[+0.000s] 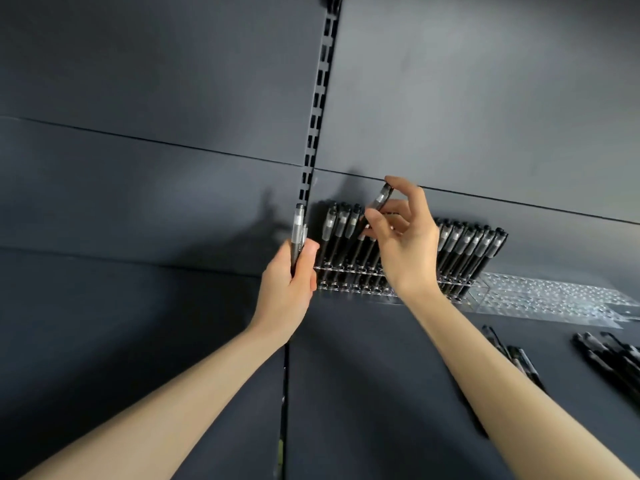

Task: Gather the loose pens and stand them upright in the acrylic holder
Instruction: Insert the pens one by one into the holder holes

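Note:
A clear acrylic holder (360, 294) stands on the dark shelf against the back panel, with several black pens (471, 247) upright in its holes. My left hand (289, 285) grips one black pen (298, 230) upright, just left of the holder. My right hand (405, 237) pinches another black pen (381, 199) between thumb and fingers, tilted, above the middle of the holder. It hides the pens behind it. Loose black pens (609, 358) lie flat on the shelf at the right.
A second, empty acrylic holder (540, 296) lies to the right of the filled one. A slotted metal upright (320, 98) runs up the back panel above my left hand. More loose pens (516, 358) lie beside my right forearm.

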